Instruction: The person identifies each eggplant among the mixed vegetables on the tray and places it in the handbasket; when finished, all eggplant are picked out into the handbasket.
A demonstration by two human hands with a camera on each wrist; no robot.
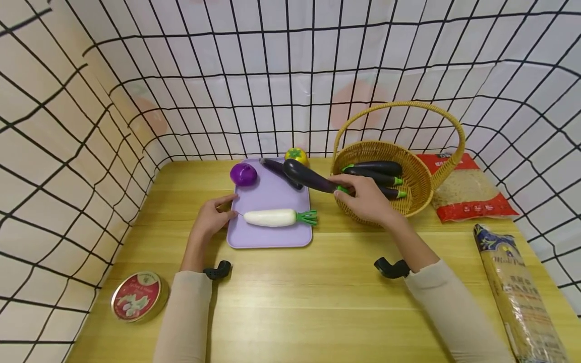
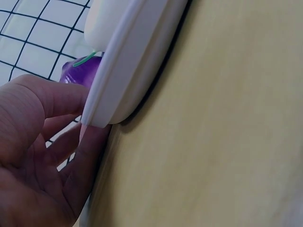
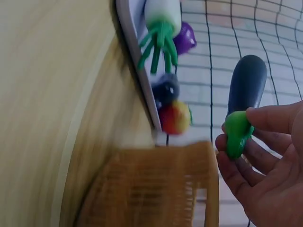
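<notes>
My right hand point(image 1: 365, 199) pinches an eggplant point(image 1: 308, 176) by its green stem end, holding it in the air between the basket and the tray. The right wrist view shows thumb and fingers on the green cap point(image 3: 238, 127). My left hand point(image 1: 212, 217) grips the left rim of a lilac tray point(image 1: 272, 242). On the tray lie a white radish point(image 1: 270, 218) with green leaves, a purple onion point(image 1: 243, 174) and another eggplant point(image 1: 279, 171), partly hidden by the held one. A yellow-and-red fruit or vegetable point(image 1: 296, 155) with a green top sits at the back right corner.
A wicker basket point(image 1: 419, 194) with a tall handle holds several eggplants. Right of it lie a red bag point(image 1: 476, 189) and a long pasta packet point(image 1: 517, 297). A round tin point(image 1: 139, 297) stands at front left. Black wire grid point(image 1: 272, 75) surrounds the table's back and sides.
</notes>
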